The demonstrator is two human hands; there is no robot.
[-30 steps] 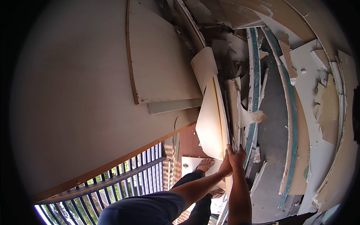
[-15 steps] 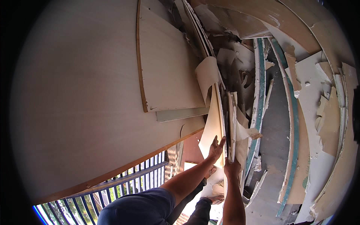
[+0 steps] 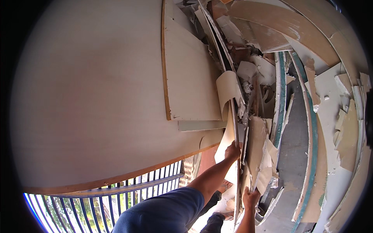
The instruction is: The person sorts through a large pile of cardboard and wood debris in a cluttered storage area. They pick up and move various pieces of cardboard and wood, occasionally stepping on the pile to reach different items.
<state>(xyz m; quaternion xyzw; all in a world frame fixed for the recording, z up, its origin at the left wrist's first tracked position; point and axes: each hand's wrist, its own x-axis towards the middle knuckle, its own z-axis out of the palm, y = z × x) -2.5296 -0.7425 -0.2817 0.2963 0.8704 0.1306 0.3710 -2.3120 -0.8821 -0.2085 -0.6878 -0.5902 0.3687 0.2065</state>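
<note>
In the head view, a big pale board [image 3: 89, 97] filled the left side, with a brown edge [image 3: 116, 181] along its bottom, and a smaller board [image 3: 190, 83] lay against its face. Below the brown edge ran a dark railing [image 3: 128, 196], with bright light and greenery showing between the bars. On the right stood long boards, one with a teal strip [image 3: 314, 147] along it, beside a dark grey panel [image 3: 291, 159] and a piece of torn tan paper [image 3: 345, 136]. Broken scraps [image 3: 264, 70] crowded the top middle. Between these two sides, a cream board [image 3: 226, 143] stood nearly edge-on in front of the person, with a curled sheet [image 3: 226, 89] above it. Just to its right was a brown board [image 3: 256, 136] with ragged, torn edges. The left hand [image 3: 233, 150] was on the cream board's right edge, its fingers closed around it, with that arm stretched up and across from a blue sleeve [image 3: 159, 213]. The right hand [image 3: 251, 197] sat lower and to the right, closed on the lower end of the brown board, its forearm rising almost straight from the bottom of the view. The two hands were apart.
</note>
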